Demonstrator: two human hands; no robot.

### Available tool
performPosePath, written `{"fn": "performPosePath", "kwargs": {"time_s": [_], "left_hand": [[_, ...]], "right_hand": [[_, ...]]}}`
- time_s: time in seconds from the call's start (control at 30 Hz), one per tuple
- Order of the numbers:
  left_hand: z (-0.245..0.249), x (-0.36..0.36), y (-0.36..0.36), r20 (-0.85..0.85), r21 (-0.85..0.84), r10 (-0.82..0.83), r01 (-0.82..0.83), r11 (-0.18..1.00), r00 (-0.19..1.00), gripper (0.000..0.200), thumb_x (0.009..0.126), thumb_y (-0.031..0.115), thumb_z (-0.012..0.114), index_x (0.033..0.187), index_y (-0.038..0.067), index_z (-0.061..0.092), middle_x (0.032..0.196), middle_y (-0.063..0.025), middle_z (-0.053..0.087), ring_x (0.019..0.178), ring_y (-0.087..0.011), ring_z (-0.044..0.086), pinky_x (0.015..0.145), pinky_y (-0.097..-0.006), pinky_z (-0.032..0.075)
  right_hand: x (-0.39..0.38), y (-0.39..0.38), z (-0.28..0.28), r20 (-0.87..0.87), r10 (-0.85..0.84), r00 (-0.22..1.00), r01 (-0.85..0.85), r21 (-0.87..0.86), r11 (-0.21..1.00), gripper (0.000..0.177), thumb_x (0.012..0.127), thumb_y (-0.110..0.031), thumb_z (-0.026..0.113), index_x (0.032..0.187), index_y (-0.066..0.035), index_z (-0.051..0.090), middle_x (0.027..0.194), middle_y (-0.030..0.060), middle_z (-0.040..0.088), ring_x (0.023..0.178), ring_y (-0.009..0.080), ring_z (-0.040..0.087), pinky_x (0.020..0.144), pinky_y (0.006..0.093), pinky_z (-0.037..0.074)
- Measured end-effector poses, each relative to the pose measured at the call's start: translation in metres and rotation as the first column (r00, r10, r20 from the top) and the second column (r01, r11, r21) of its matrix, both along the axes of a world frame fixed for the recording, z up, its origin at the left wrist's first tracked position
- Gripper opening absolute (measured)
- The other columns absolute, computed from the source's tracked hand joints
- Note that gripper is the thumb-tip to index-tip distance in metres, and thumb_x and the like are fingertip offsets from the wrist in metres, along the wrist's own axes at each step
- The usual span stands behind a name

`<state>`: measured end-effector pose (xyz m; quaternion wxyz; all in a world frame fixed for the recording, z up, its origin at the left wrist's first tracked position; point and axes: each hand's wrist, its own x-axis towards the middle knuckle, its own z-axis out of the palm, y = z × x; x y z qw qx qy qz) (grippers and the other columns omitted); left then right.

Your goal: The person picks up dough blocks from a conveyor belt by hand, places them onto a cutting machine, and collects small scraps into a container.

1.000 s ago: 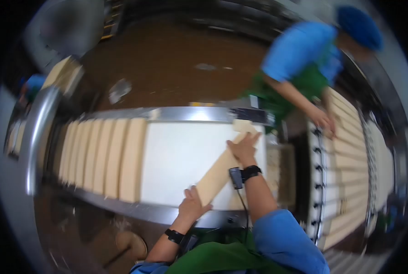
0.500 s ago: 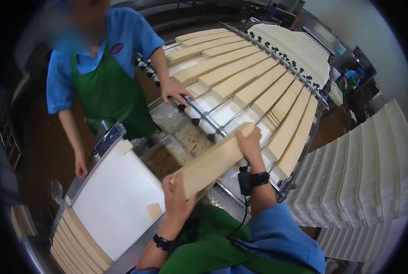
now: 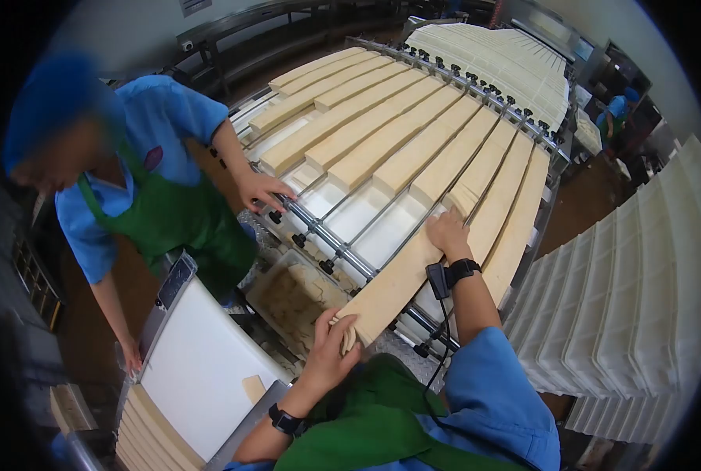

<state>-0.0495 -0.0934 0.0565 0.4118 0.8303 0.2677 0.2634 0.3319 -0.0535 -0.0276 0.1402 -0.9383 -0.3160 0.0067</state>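
A long pale block point(image 3: 392, 290) slants from the near edge of the conveyor onto its lanes. My left hand point(image 3: 333, 352) is wrapped round its lower end, with thin slices of the same stuff between the fingers. At its upper end my right hand point(image 3: 448, 234) holds the block, close to a few loose slices point(image 3: 462, 198) at the end of a lane. More long blocks point(image 3: 397, 118) lie side by side in the lanes, parted by thin rods. A metal bar with black knobs point(image 3: 327, 235) crosses under the held block.
Across the conveyor a co-worker in a green apron point(image 3: 185, 212) rests one hand on the bar. A bin of scraps point(image 3: 295, 294) sits below the bar. At the left is a white belt point(image 3: 209, 353) with stacked strips; white trays point(image 3: 609, 298) are stacked at the right.
The block has moved from over the scrap bin toward the conveyor lanes, its upper end now at the loose slices. Slices now show in my left hand. The co-worker leans further down and left.
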Motion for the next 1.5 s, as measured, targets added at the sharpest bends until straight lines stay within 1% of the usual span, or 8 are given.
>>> {"fn": "performPosePath", "kwargs": {"time_s": [0.2, 0.33, 0.4, 0.67, 0.83, 1.2, 1.3, 1.5], "left_hand": [[-0.01, 0.033, 0.006, -0.021, -0.111, -0.033, 0.031, 0.993, 0.999, 0.05, 0.084, 0.009, 0.065, 0.131, 0.01, 0.049, 0.137, -0.0195, 0.034, 0.117, -0.0366, 0.049, 0.098, -0.04, 0.043], [-0.009, 0.042, 0.008, -0.011, -0.094, -0.032, 0.031, 0.995, 0.999, 0.05, 0.085, 0.009, 0.064, 0.132, 0.01, 0.048, 0.137, -0.0194, 0.033, 0.119, -0.0374, 0.048, 0.099, -0.0399, 0.043], [-0.011, 0.045, 0.009, -0.011, -0.091, -0.034, 0.033, 0.995, 0.999, 0.049, 0.085, 0.008, 0.063, 0.132, 0.01, 0.048, 0.137, -0.0196, 0.033, 0.119, -0.0377, 0.048, 0.099, -0.04, 0.043], [-0.029, 0.069, 0.017, -0.011, 0.045, -0.097, 0.098, 0.994, 0.995, 0.049, 0.086, 0.003, 0.059, 0.133, 0.01, 0.046, 0.139, -0.0218, 0.029, 0.118, -0.0396, 0.048, 0.098, -0.0413, 0.043], [-0.04, 0.071, 0.02, 0.04, -0.092, -0.11, 0.113, 0.989, 0.993, 0.049, 0.083, -0.001, 0.055, 0.131, 0.01, 0.049, 0.14, -0.0215, 0.029, 0.121, -0.0384, 0.046, 0.099, -0.041, 0.042], [-0.052, -0.037, 0.036, 0.041, 0.061, 0.224, -0.227, 0.972, 0.974, 0.052, 0.079, -0.006, 0.054, 0.13, 0.003, 0.048, 0.138, -0.0214, 0.035, 0.127, -0.0393, 0.042, 0.105, -0.042, 0.041], [-0.079, -0.085, 0.033, -0.076, 0.354, 0.379, -0.33, 0.875, 0.922, 0.048, 0.08, -0.004, 0.058, 0.126, 0.003, 0.05, 0.132, -0.0214, 0.042, 0.122, -0.0398, 0.045, 0.101, -0.0449, 0.042], [-0.134, -0.17, 0.015, -0.168, 0.248, 0.291, -0.246, 0.937, 0.942, 0.013, 0.076, 0.004, 0.066, 0.088, 0.005, 0.068, 0.085, -0.0124, 0.065, 0.087, -0.0325, 0.058, 0.078, -0.0421, 0.047]], "right_hand": [[0.012, -0.004, 0.006, 0.231, 0.07, 0.971, -0.07, -0.009, 0.998, 0.04, 0.089, -0.032, 0.045, 0.108, 0.001, 0.059, 0.124, 0.0184, 0.054, 0.118, 0.0356, 0.049, 0.099, 0.0536, 0.032], [0.017, -0.004, 0.006, 0.125, 0.053, 0.991, -0.05, -0.033, 0.998, 0.039, 0.089, -0.032, 0.046, 0.107, -0.001, 0.059, 0.12, 0.0175, 0.056, 0.116, 0.0333, 0.048, 0.096, 0.0526, 0.034], [0.015, -0.005, 0.001, 0.358, 0.042, 0.933, -0.085, 0.103, 0.991, 0.032, 0.086, -0.031, 0.048, 0.096, -0.002, 0.061, 0.109, 0.0149, 0.06, 0.106, 0.0317, 0.052, 0.092, 0.0507, 0.034], [-0.012, -0.017, 0.03, 0.401, 0.055, 0.914, -0.164, 0.242, 0.956, 0.035, 0.082, -0.021, 0.057, 0.113, -0.005, 0.06, 0.111, 0.0157, 0.057, 0.108, 0.032, 0.05, 0.095, 0.0491, 0.032], [-0.083, -0.065, 0.019, 0.101, 0.566, 0.818, -0.46, 0.706, 0.539, 0.044, 0.084, -0.026, 0.062, 0.122, -0.006, 0.053, 0.119, 0.017, 0.056, 0.119, 0.0331, 0.046, 0.099, 0.0504, 0.031], [-0.15, -0.099, 0.019, 0.504, 0.617, 0.604, -0.796, 0.367, 0.481, 0.038, 0.074, -0.017, 0.072, 0.11, -0.02, 0.061, 0.119, 0.0077, 0.055, 0.114, 0.0247, 0.051, 0.092, 0.0447, 0.034], [-0.15, -0.101, 0.02, 0.506, 0.655, 0.561, -0.827, 0.324, 0.459, 0.026, 0.074, -0.016, 0.072, 0.099, -0.02, 0.065, 0.117, 0.0057, 0.055, 0.113, 0.022, 0.052, 0.09, 0.0433, 0.034], [-0.153, -0.1, 0.023, 0.448, 0.653, 0.611, -0.789, 0.41, 0.457, 0.034, 0.074, -0.017, 0.074, 0.106, -0.018, 0.063, 0.12, 0.0074, 0.054, 0.114, 0.0245, 0.051, 0.091, 0.044, 0.033]]}}
